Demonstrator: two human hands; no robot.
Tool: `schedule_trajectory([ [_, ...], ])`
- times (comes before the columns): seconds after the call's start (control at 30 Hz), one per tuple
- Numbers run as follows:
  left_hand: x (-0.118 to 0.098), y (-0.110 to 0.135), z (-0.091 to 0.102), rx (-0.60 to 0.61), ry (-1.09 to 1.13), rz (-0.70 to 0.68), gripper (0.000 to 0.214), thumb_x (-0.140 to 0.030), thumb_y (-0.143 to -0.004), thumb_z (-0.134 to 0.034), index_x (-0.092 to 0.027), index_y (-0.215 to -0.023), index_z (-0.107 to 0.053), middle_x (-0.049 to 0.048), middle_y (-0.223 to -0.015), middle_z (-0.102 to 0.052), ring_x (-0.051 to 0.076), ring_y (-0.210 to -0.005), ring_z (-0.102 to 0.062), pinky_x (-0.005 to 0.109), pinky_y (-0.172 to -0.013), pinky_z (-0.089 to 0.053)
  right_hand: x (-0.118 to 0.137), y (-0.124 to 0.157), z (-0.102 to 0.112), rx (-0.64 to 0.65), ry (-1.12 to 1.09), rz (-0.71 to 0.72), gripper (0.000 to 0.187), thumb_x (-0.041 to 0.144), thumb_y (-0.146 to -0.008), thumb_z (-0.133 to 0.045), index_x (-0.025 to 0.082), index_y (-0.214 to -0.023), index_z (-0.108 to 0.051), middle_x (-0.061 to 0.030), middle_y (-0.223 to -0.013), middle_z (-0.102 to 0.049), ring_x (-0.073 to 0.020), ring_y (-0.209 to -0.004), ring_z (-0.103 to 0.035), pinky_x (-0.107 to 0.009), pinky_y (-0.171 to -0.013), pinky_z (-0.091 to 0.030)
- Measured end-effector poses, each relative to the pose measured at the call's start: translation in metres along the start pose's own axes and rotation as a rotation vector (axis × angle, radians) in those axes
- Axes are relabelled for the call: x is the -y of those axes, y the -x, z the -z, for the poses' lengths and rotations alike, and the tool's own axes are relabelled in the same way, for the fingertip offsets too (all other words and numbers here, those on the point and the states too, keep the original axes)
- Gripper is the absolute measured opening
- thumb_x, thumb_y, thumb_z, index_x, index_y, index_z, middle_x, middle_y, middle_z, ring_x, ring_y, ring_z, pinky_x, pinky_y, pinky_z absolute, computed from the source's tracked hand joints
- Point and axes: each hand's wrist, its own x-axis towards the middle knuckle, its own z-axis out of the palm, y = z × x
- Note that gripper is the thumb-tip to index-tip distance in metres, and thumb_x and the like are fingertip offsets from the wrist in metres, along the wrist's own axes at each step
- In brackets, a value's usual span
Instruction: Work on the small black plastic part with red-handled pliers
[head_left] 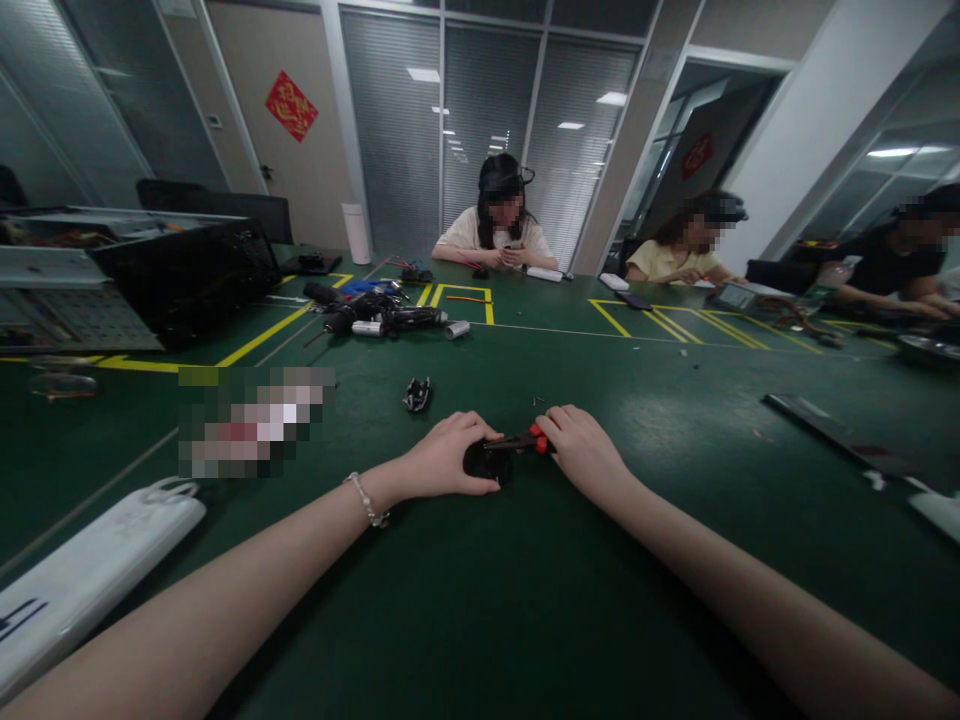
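Observation:
My left hand point(450, 457) is closed around a small black part point(486, 464) on the green table, thumb and fingers on either side of it. What exactly the part is, I cannot make out. In my right hand point(583, 443) is a pair of needle-nose pliers with red handles point(538, 438). Their dark jaws point(510, 442) point left and reach onto the top of the black part. Whether the jaws pinch anything is too small to tell. Beyond my left hand lies a small black and silver piece point(417, 394). Tiny metal bits point(538, 401) lie past the pliers.
A heap of black tools and cables point(375, 308) lies farther back, left of centre. At the left stands an opened computer case point(172, 280), with a white padded object point(97, 570) nearer me. A flat dark panel point(832, 432) lies right. Several people point(499, 215) sit across the table point(480, 620).

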Motion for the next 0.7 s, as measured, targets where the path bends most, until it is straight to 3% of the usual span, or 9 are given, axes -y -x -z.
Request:
schedule_trajectory([
  [0.7,-0.0029,0.0006,0.0015,-0.002,-0.001,-0.005,0.049,-0.044,-0.067,-0.063,-0.024,-0.109,-0.049,0.0043,-0.103,-0.049,0.023,-0.095,-0.045,0.035,-0.081,-0.037,-0.0014,0.0015,0.0013,-0.024,-0.016,-0.037,0.036,0.008,-0.064,-0.054,0.013,-0.100,-0.052,-0.0106,-0.098,-0.052,-0.0229,-0.091,-0.047,-0.037,-0.081,-0.037],
])
